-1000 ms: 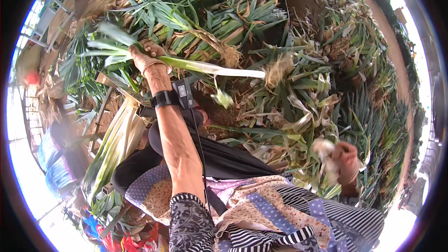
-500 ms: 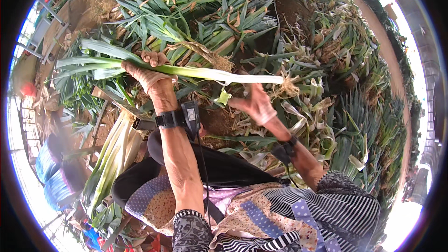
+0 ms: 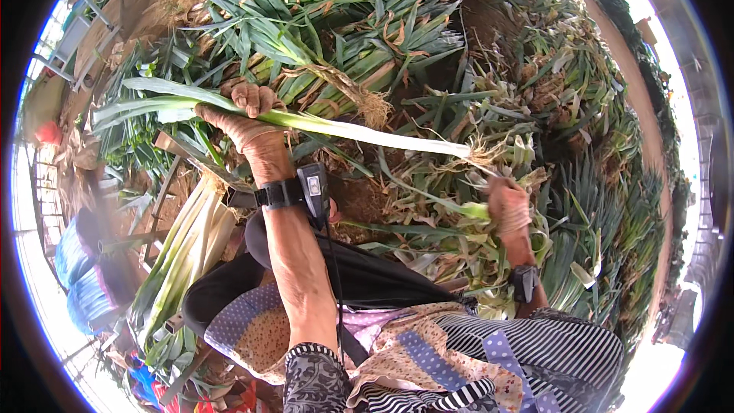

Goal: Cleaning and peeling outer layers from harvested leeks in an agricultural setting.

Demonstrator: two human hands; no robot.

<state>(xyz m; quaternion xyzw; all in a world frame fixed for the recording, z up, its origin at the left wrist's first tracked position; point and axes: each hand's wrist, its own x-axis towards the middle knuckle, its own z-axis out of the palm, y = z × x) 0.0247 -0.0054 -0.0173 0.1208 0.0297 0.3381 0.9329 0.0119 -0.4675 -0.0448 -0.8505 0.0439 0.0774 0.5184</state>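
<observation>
My left hand (image 3: pixel 252 124) is closed round the green upper part of a long leek (image 3: pixel 375 134), which points rightward with its white shank and stringy roots (image 3: pixel 480 154). My right hand (image 3: pixel 508 206) is closed just below and to the right of those roots. A pale strip of peeled leaf (image 3: pixel 475 211) with a light green end, somewhat blurred, sticks out from its left side. Both wrists wear black straps with small devices.
A heap of untrimmed leeks (image 3: pixel 367 53) lies ahead, with stripped leaves (image 3: pixel 428 243) scattered in front of me and to the right. A bundle of pale leeks (image 3: pixel 187 241) rests on a frame at left. More leeks (image 3: pixel 596 206) lie along the right.
My right hand has swung rightward and down from beneath the shank to below the roots, taking the peeled strip along. The leek's root end has dipped slightly; my left hand keeps its hold.
</observation>
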